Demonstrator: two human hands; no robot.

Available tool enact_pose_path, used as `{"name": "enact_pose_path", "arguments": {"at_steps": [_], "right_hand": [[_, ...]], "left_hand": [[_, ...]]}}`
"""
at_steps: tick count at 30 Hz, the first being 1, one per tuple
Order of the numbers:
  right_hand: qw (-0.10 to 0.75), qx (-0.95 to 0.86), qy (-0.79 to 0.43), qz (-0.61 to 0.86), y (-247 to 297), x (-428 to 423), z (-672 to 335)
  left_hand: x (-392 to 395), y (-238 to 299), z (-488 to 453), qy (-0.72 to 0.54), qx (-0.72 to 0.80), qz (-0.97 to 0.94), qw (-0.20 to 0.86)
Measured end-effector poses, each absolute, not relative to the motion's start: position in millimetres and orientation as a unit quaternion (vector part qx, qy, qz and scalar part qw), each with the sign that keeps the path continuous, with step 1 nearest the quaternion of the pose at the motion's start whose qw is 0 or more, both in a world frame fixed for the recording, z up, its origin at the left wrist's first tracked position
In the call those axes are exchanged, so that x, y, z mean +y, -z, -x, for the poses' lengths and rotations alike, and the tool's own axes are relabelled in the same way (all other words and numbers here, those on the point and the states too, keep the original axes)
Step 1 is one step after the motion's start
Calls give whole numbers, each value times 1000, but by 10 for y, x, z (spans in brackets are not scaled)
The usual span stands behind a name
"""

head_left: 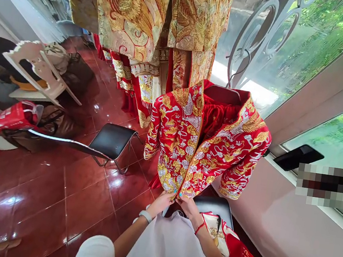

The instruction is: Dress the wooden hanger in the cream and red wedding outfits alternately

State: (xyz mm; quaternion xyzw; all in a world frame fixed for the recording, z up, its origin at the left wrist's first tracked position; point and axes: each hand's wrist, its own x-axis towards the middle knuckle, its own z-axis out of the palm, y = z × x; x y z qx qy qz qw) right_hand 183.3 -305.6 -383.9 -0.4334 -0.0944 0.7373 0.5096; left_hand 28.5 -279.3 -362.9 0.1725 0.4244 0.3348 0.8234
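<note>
A red jacket (204,146) with gold and silver embroidery hangs on a hanger in front of me, its front seam running down the middle. My left hand (163,201) pinches the bottom hem left of the seam. My right hand (189,206) pinches the hem right of the seam, and the two hands almost touch. A white band sits on my left wrist and a red string on my right wrist. Below the hands lies white cloth (170,247) on my lap.
More gold and red embroidered garments (148,19) hang behind the jacket. A black stool (112,139) stands on the glossy red tile floor at left, another black seat (216,205) under the jacket. A window ledge with a dark phone (298,157) runs along the right.
</note>
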Motion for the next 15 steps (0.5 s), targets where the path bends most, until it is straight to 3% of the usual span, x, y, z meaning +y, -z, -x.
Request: {"name": "enact_pose_path", "arguments": {"at_steps": [15], "right_hand": [[519, -90, -723, 447, 3884, -3046, -1840]], "left_hand": [[-2772, 3809, -274, -342, 480, -169, 790]]}}
